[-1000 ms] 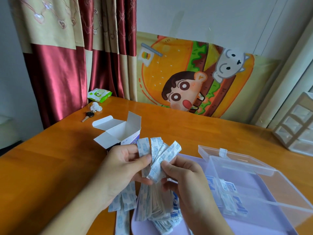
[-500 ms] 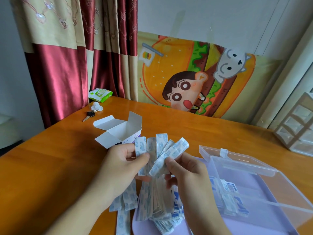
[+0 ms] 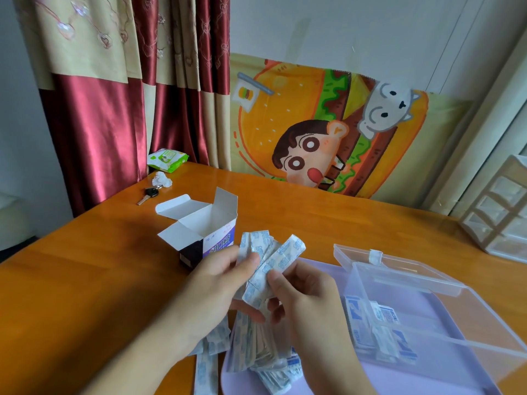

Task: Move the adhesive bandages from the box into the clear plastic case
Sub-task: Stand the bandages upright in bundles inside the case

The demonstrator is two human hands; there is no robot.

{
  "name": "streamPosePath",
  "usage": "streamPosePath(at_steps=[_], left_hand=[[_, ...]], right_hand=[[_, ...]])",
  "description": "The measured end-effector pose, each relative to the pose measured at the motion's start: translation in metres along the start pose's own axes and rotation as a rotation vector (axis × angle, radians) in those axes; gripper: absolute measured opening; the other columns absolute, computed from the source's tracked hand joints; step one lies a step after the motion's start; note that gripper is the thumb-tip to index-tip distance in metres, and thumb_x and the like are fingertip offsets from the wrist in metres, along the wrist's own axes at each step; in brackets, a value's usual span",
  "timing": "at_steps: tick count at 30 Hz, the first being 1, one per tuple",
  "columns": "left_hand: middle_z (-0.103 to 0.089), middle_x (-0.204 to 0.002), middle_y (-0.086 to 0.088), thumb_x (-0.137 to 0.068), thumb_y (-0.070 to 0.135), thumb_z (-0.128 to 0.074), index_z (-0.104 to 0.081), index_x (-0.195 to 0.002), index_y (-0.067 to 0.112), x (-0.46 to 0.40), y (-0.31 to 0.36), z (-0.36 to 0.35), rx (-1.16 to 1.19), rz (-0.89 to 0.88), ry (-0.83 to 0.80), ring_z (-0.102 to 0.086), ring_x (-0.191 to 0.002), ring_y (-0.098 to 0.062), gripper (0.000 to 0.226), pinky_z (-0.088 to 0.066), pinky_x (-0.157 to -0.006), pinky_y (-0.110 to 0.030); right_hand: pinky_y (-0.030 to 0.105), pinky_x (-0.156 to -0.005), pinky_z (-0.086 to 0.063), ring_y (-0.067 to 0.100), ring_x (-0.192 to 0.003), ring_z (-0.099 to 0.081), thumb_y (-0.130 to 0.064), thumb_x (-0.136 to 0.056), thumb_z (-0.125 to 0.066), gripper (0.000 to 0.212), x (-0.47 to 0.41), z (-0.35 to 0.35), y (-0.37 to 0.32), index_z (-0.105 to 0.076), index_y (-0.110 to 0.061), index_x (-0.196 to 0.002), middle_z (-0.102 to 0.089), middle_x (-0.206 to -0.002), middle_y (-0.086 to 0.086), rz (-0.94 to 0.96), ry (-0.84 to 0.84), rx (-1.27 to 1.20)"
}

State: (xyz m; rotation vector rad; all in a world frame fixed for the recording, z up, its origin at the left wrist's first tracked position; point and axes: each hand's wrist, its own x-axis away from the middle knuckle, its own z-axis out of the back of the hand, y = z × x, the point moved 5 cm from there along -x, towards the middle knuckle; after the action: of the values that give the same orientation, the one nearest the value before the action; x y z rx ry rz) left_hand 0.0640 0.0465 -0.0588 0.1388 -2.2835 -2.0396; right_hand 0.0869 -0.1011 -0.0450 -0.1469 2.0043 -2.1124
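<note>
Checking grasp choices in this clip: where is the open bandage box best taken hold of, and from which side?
Grip the bandage box around its lower body, coming from the left. It stands upright with its flaps splayed open on top, flimsy to pinch, and both hands fan bandage strips to its right.

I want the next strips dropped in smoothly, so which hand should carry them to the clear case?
Probably the right hand: it pinches the fanned blue-and-white wrapped bandage strips and is beside the open clear plastic case.
</note>
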Motion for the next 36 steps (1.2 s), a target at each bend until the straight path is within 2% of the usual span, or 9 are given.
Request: streamPosePath(at_steps=[3,6,9,13,17,25,31,34,36], left_hand=[[-0.074,-0.103,-0.021,-0.106,0.025,-0.052,-0.070,-0.106,0.002,0.002,0.004,-0.002,-0.052,-0.041,0.000,-0.075,-0.091,-0.036,0.029,-0.064,-0.068,-0.049],[-0.076,-0.095,-0.016,-0.107,0.021,-0.051,-0.072,-0.101,0.003,0.004,0.009,0.001,-0.056,-0.066,0.053,-0.076,-0.086,-0.030,0.028,-0.063,-0.068,-0.055],[-0.078,-0.095,-0.009,-0.106,0.021,-0.052,-0.072,-0.104,0.005,0.004,0.010,0.004,-0.077,-0.082,0.098,-0.077,-0.088,-0.025,0.026,-0.063,-0.073,-0.056],[-0.079,-0.094,-0.003,-0.106,0.023,-0.054,-0.075,-0.102,0.010,0.003,0.011,0.008,-0.163,-0.122,0.138,-0.076,-0.091,-0.018,0.025,-0.063,-0.083,-0.054],[-0.079,-0.096,-0.005,-0.105,0.024,-0.056,-0.076,-0.104,0.013,0.003,0.010,0.008,-0.158,-0.113,0.121,-0.077,-0.092,-0.024,0.023,-0.064,-0.074,-0.057],[-0.079,-0.094,-0.007,-0.104,0.024,-0.058,-0.075,-0.104,0.011,0.005,0.013,0.007,-0.195,-0.145,0.111,-0.077,-0.089,-0.026,0.021,-0.064,-0.069,-0.055],[-0.079,-0.102,-0.007,-0.103,0.024,-0.059,-0.072,-0.117,0.016,0.003,0.011,0.005,-0.161,-0.136,0.044,-0.077,-0.092,-0.029,0.020,-0.063,-0.072,-0.057],[-0.073,-0.098,-0.014,-0.101,0.046,-0.059,-0.072,-0.104,0.017,0.001,0.006,0.002,-0.181,-0.129,-0.004,-0.072,-0.097,-0.034,0.032,-0.061,-0.081,-0.059],[-0.071,-0.102,-0.016,-0.094,0.057,-0.060,-0.071,-0.105,0.019,0.001,0.002,-0.002,-0.221,-0.128,-0.023,-0.069,-0.101,-0.036,0.041,-0.059,-0.085,-0.061]], right_hand=[[0.036,-0.056,-0.045,0.020,-0.059,-0.056,-0.010,-0.097,-0.066,0.024,0.001,0.000,0.001,-0.067,-0.005,-0.074,-0.063,-0.065,0.011,-0.020,-0.009,-0.036],[0.035,-0.056,-0.044,0.022,-0.060,-0.055,-0.010,-0.096,-0.066,0.026,0.001,0.002,0.001,-0.063,0.004,-0.075,-0.062,-0.066,0.014,-0.035,0.003,-0.089],[0.031,-0.054,-0.043,0.020,-0.060,-0.053,-0.009,-0.097,-0.065,0.027,0.001,0.004,0.000,-0.062,0.009,-0.078,-0.061,-0.066,0.014,-0.047,0.008,-0.114],[0.036,-0.057,-0.042,0.021,-0.059,-0.051,-0.009,-0.098,-0.065,0.028,0.000,0.007,-0.003,-0.061,0.010,-0.078,-0.059,-0.064,0.013,-0.017,0.021,-0.118],[0.034,-0.056,-0.044,0.019,-0.059,-0.052,-0.008,-0.097,-0.065,0.026,-0.001,0.007,-0.005,-0.061,0.010,-0.080,-0.060,-0.064,0.010,0.027,0.013,-0.093],[0.023,-0.055,-0.045,0.012,-0.055,-0.057,-0.013,-0.096,-0.068,0.026,-0.002,0.007,-0.004,-0.066,-0.003,-0.073,-0.065,-0.060,0.005,0.059,0.016,0.124],[0.032,-0.058,-0.047,0.013,-0.058,-0.058,-0.018,-0.096,-0.068,0.026,-0.001,0.007,-0.005,-0.066,-0.012,-0.071,-0.066,-0.063,0.003,0.084,0.036,0.196],[0.023,-0.058,-0.049,0.010,-0.063,-0.060,-0.020,-0.097,-0.064,0.023,0.003,0.004,-0.008,-0.063,-0.016,-0.074,-0.067,-0.068,-0.001,0.206,0.088,0.368],[0.027,-0.063,-0.051,0.011,-0.076,-0.058,-0.028,-0.099,-0.055,0.018,0.006,-0.006,-0.007,-0.058,-0.023,-0.083,-0.062,-0.079,-0.006,0.309,0.077,0.571]])
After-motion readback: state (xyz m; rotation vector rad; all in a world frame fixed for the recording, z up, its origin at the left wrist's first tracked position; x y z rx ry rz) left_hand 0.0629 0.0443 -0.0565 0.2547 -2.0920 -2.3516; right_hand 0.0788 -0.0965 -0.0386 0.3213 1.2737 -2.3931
